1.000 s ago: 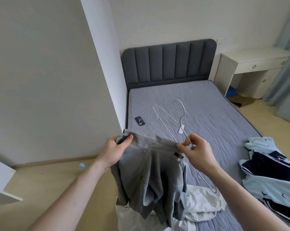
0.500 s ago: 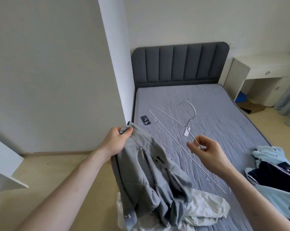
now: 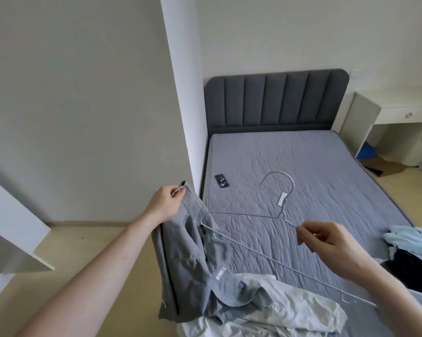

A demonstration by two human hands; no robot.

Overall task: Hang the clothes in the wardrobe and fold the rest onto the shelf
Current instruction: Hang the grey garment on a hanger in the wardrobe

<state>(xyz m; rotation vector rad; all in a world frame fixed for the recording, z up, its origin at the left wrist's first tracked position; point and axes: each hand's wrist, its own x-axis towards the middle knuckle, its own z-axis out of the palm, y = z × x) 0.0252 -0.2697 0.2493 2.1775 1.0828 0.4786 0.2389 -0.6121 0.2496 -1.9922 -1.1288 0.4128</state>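
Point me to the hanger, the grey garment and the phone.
hanger (image 3: 286, 181): head view, on the hook's curve.
grey garment (image 3: 180, 259): head view, on the hanging fabric below the left hand.
phone (image 3: 221, 180): head view, middle of its dark face.

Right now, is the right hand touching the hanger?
Touching. The head view shows the right hand with fingers pinching the hanger wire just below its hook.

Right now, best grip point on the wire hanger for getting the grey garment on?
Probably the neck of the wire hanger, just under the hook, from the right hand's side. The hook points away and both thin arms stay free; the left arm already overlaps the grey garment held by the left hand.
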